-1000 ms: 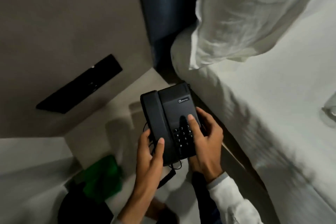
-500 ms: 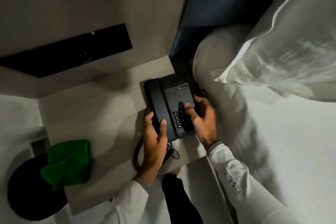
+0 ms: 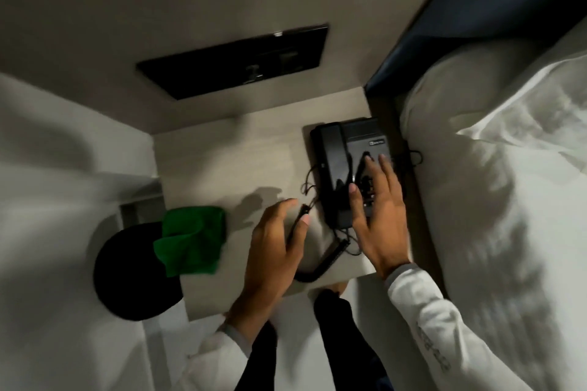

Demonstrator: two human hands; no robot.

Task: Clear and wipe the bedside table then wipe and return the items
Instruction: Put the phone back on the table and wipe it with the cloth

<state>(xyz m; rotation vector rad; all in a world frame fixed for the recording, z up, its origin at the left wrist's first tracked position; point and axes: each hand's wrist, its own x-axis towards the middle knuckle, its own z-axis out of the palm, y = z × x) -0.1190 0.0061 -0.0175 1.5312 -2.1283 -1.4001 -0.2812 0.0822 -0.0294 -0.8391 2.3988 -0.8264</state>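
A black desk telephone (image 3: pixel 346 155) with its handset on the cradle stands on the right part of the pale bedside table (image 3: pixel 222 162), close to the bed. Its coiled cord (image 3: pixel 320 263) trails toward the table's front edge. My right hand (image 3: pixel 378 219) hovers flat over the keypad, fingers spread, holding nothing. My left hand (image 3: pixel 276 251) is just left of the phone above the cord, fingers loosely apart and empty. A crumpled green cloth (image 3: pixel 190 241) lies on the table's left front corner.
A round black bin (image 3: pixel 127 276) sits on the floor below the table's left edge. A black wall panel (image 3: pixel 235 60) is mounted above the table. The white bed and pillow (image 3: pixel 508 168) fill the right side, with a dark blue headboard (image 3: pixel 476 9) behind.
The phone, held in both hands before, now rests on the table. Both hands have let go and pulled back slightly; the view has swung left toward the table.
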